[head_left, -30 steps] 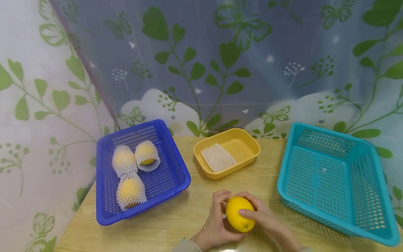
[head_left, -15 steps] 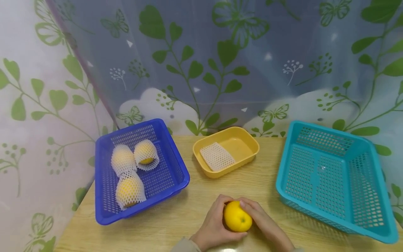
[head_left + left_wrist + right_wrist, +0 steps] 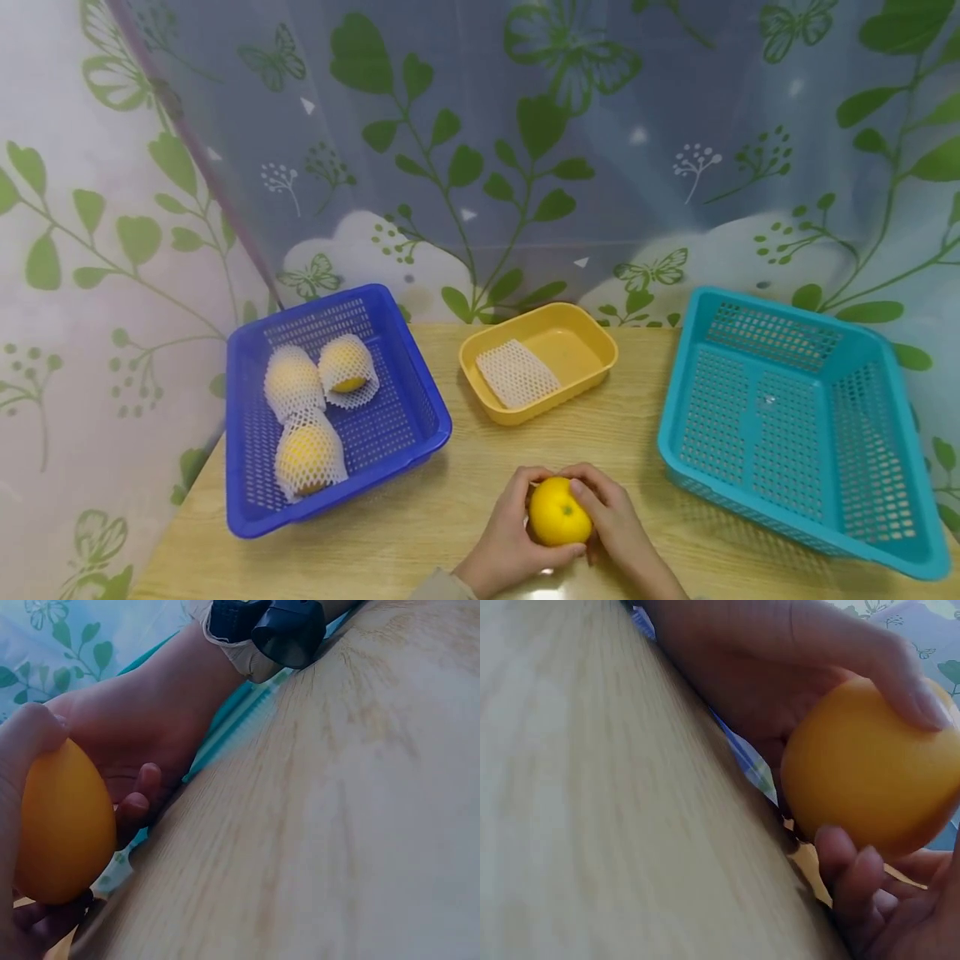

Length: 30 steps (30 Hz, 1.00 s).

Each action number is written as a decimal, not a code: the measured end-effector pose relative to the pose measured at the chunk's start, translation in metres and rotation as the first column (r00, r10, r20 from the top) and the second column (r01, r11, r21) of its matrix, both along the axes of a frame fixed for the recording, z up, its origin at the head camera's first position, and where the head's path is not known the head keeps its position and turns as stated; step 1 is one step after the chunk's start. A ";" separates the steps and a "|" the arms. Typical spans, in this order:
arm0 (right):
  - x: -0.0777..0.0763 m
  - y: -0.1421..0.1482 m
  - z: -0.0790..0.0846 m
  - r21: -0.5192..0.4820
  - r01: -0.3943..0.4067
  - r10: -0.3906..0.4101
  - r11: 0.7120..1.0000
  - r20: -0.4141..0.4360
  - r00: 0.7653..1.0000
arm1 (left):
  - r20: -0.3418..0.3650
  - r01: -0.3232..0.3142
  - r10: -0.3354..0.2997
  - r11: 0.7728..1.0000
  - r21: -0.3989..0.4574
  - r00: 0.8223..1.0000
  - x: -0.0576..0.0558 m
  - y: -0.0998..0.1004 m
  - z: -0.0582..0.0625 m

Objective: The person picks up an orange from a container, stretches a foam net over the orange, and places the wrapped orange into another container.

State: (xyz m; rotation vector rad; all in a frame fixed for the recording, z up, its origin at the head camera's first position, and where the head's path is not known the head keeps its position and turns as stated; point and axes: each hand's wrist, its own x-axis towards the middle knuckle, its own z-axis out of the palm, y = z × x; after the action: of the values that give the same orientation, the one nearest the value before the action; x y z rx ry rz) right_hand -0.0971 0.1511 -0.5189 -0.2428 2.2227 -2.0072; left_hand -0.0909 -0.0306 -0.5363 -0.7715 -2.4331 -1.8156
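A smooth yellow-orange citrus fruit (image 3: 558, 512) is held between both hands just over the front of the table, its green stem mark facing up. My left hand (image 3: 510, 533) grips it from the left, thumb curved along the near side. From the right, my right hand (image 3: 618, 525) holds it with the thumb on its upper side. The left wrist view shows the fruit (image 3: 67, 825) as egg-shaped. In the right wrist view, curled fingertips of the right hand (image 3: 855, 874) lie against the fruit's (image 3: 870, 772) underside. Its far side is hidden by fingers.
A blue basket (image 3: 397, 375) at the left holds 3 yellow fruits (image 3: 306, 454) in white foam nets. Behind the hands stands a yellow tray (image 3: 577, 358) with white foam netting (image 3: 517, 373) in it. A teal basket (image 3: 787, 442) stands at the right. A patterned curtain (image 3: 450, 167) hangs behind the table.
The fruit has been turned within the hands, so its stem mark shifted from the lower side to the top, and it moved slightly left. The right thumb has moved up on it.
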 end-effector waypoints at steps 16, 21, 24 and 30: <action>0.003 -0.002 -0.003 -0.074 -0.003 -0.002 0.997 -0.071 0.997 | -0.049 0.001 -0.001 1.000 0.014 0.999 -0.001 0.001 0.002; 0.003 -0.003 -0.005 -0.115 0.021 -0.038 0.993 -0.150 0.988 | -0.099 -0.036 0.038 0.999 0.028 0.994 -0.003 0.002 -0.001; 0.002 -0.003 -0.008 -0.135 0.012 -0.041 0.991 -0.209 0.977 | -0.091 -0.056 0.059 0.998 0.032 0.994 -0.004 0.002 -0.001; -0.001 -0.003 -0.014 -0.155 -0.032 -0.016 0.987 -0.296 0.955 | -0.029 -0.010 0.012 0.997 0.079 1.000 -0.004 0.001 0.001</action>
State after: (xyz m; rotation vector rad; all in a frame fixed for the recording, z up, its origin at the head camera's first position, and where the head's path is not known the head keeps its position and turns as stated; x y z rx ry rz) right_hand -0.0980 0.1484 -0.5327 -0.6074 2.2165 -2.2768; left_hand -0.0944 -0.0298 -0.5352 -0.7716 -2.3271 -1.8704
